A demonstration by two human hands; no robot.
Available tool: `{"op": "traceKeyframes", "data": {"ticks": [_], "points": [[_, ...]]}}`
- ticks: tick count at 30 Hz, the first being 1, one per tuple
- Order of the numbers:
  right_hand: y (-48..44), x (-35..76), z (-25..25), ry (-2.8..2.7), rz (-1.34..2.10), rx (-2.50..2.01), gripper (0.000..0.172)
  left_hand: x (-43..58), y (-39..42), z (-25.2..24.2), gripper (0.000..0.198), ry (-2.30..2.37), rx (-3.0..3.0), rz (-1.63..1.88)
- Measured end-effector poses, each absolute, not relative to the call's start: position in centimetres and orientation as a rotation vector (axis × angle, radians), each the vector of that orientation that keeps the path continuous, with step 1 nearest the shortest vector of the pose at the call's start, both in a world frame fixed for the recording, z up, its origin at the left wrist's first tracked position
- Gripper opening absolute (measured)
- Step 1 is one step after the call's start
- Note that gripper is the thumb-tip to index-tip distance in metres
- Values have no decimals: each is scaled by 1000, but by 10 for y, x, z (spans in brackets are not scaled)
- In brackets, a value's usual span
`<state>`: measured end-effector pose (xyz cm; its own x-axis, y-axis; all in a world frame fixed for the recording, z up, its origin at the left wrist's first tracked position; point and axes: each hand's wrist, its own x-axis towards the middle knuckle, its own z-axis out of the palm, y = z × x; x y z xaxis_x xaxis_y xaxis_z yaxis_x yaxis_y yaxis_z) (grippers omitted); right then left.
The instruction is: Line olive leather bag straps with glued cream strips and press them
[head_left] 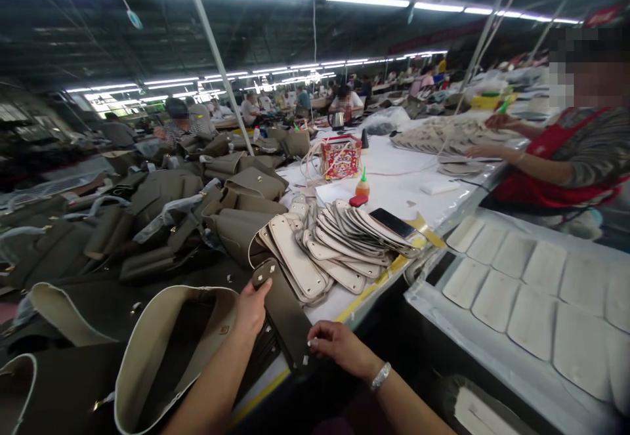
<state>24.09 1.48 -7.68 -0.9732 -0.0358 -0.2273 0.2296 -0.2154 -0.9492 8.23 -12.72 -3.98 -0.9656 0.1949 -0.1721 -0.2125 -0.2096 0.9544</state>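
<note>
My left hand (252, 309) grips one end of a dark olive-brown leather panel (283, 317), a long piece with rounded corners and small whitish bits at its corners. The fingers of my right hand (337, 348) are pinched together beside the panel's lower edge, with a small white piece (312, 342) at the fingertips. Just beyond the panel lies a heap of cream leather panels (339, 241) with small metal studs or holes near their ends. Left of my left arm, a dark bag body (172, 350) stands with its cream-edged mouth gaping.
Many dark bags (162, 202) are piled to the left. A phone (392, 222), a glue bottle (363, 187) and a red patterned box (340, 158) sit on the white table. At right, pale panels (492, 304) lie in rows; a co-worker in a red apron (556, 153) handles stacked pieces.
</note>
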Motion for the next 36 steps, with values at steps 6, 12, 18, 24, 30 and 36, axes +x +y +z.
{"op": "traceKeyframes", "data": {"ticks": [6,12,18,24,30,36], "points": [[18,231,-83,1904,-2305,270,16,68,-110,-44,54,1819,83,2201],[10,211,-93,1669,-2466,485,37,55,-118,-17,70,2307,316,1917],[7,209,-93,1670,-2486,512,36,134,-150,-10,40,2941,1348,1013],[13,220,-87,1776,-2466,457,30,168,-165,-62,28,2503,1401,566],[16,239,-93,1970,-2328,399,17,148,-176,-68,24,2439,1529,569],[5,248,-100,2126,-2184,318,10,148,-177,-70,32,2434,1582,558]]}}
